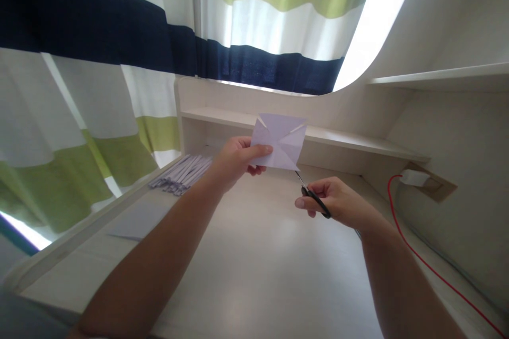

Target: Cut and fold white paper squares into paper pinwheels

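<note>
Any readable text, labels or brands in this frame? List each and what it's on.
None readable. The paper square in the left hand is blank, the scissors in the right hand show no brand, and the white plug shows no marking.

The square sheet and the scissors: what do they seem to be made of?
Square sheet: thin matte paper, likely; it shows creases and clean slits. Scissors: dark glossy handles, probably plastic; the thin blades look like metal, though too small to be sure.

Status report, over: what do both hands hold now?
Left hand pinches paper square, slits at corners. Right hand grips scissors, blades at paper's lower corner. Paper strips beside, apart.
</note>
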